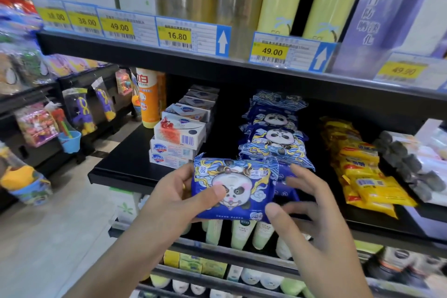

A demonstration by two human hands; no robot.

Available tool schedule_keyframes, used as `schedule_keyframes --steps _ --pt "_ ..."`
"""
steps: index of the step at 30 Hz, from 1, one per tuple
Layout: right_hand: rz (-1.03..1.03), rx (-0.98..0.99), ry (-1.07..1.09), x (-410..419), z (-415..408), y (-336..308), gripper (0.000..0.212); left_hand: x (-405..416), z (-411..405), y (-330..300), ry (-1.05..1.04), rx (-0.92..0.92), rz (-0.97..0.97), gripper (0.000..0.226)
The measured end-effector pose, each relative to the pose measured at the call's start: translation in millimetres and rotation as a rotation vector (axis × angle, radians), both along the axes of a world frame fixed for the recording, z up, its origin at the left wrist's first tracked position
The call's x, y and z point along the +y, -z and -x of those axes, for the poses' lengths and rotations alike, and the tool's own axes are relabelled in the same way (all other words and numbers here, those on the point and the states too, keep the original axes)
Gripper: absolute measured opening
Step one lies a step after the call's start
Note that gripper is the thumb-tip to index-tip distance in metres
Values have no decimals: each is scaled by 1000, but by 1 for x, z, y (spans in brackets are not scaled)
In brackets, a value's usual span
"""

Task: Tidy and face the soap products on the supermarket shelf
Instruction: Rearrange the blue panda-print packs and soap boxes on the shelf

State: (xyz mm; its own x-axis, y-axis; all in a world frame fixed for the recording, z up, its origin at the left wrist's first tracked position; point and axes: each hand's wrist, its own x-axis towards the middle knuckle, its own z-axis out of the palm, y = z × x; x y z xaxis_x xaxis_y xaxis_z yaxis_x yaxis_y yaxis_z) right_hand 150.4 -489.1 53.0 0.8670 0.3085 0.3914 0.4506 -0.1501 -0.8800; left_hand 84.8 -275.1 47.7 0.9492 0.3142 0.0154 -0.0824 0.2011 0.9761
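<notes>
Shelf (125, 167): black, stacked soap boxes (177, 139) left.
Panda pack (233, 189): upside down to you — long axis left-right.
Your left hand (174, 197): pinches it.
Your right hand (312, 208): fingers spread — contact unclear.

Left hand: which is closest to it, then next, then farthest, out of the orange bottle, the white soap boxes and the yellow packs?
From the left hand:
1. White soap boxes, just above it.
2. Orange bottle, farther back on the left.
3. Yellow packs, far on the right.
</notes>
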Motion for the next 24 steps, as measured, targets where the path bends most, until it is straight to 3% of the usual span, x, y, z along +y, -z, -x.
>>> schedule_keyframes --steps 4,8,10,12,14,15,18,24 --pt "-126 531 -120 3 8 -35 58 0 2 -1 6 -57 -26 35" --pt "-194 676 -330 3 -1 -37 24 -1 3 0 10 -88 -66 30" --pt "-75 696 -429 14 -6 -43 30 -2 3 0 18 -101 -96 30" --pt "-95 850 -380 25 -11 -54 56 -2 3 2 19 -117 -116 36" --pt "-82 893 -346 25 -14 -49 90 -1 3 3 18 -128 -154 41" --pt "-70 884 -383 29 -14 -46 90 0 4 4 20 -133 -178 42" --pt "-53 852 -362 34 -14 -38 59 1 6 4 14 -142 -228 42" --pt "-201 846 -329 31 -13 -17 59 5 8 12 5 -152 -217 48"
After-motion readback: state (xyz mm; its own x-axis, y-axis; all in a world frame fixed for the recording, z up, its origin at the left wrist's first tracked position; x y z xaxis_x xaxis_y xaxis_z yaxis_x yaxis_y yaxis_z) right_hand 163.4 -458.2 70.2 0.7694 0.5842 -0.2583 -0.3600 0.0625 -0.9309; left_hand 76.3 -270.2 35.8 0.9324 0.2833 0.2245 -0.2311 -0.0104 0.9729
